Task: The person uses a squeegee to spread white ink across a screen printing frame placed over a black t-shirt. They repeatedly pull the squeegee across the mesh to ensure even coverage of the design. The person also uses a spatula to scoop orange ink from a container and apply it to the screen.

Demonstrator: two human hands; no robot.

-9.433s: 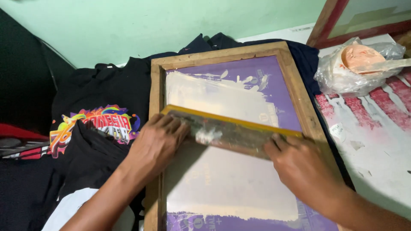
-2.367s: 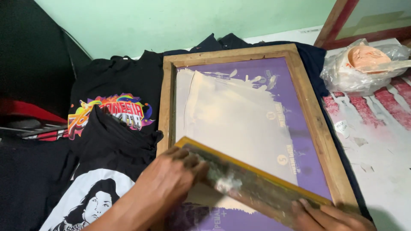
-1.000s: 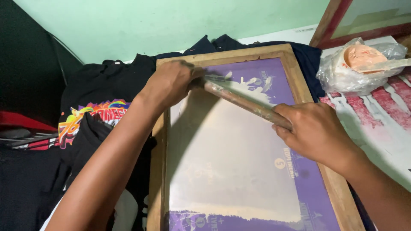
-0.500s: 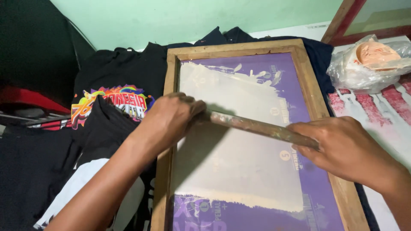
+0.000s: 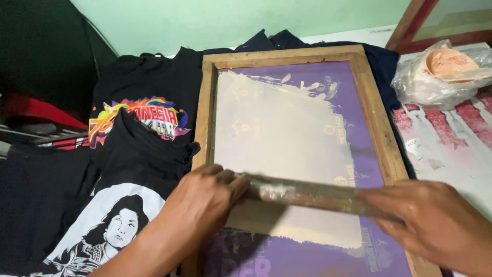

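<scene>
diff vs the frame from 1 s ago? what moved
The squeegee came down the screen from the far end of the wooden frame toward its near end, both hands travelling with it. The left hand and right hand kept their hold on its two ends; nothing was let go. The frame, the black printed shirts and the plastic-wrapped tub stayed put.

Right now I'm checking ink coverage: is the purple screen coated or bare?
Mostly coated: white ink covers the mesh inside the wooden frame; the purple right strip and bottom stay bare.
</scene>
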